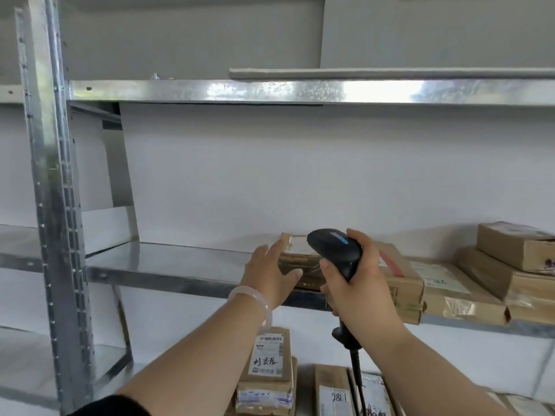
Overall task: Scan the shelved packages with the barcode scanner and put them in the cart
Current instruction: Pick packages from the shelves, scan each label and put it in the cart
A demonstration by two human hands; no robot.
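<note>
A galvanised steel shelving unit stands against a white wall, its perforated upright point(51, 205) at the left and the shiny edge of its upper shelf point(270, 91) running across the view. A grey board point(360, 72) lies on that upper level. The middle shelf point(168, 259) is bare metal on its left half, and brown cardboard packages crowd its right half.

A person reaches into this level with both arms. The left hand point(267, 274), a pale bracelet point(255, 298) on its wrist, is at the left end of the nearest package point(295, 256) with its fingers released and spread. Whether they touch the cardboard cannot be told.

The right hand point(357, 283) has its fingers clenched around the handle of the black barcode scanner point(336, 250). The scanner's head hangs just above the same package, and its cable point(359, 379) drops straight down.

To the right, flat boxes point(450, 292) lie side by side. A stack at the far right is topped by a smaller carton point(516, 247).

On the level below, a labelled parcel point(267, 364) with handwriting and a printed barcode lies beside other parcels.
</note>
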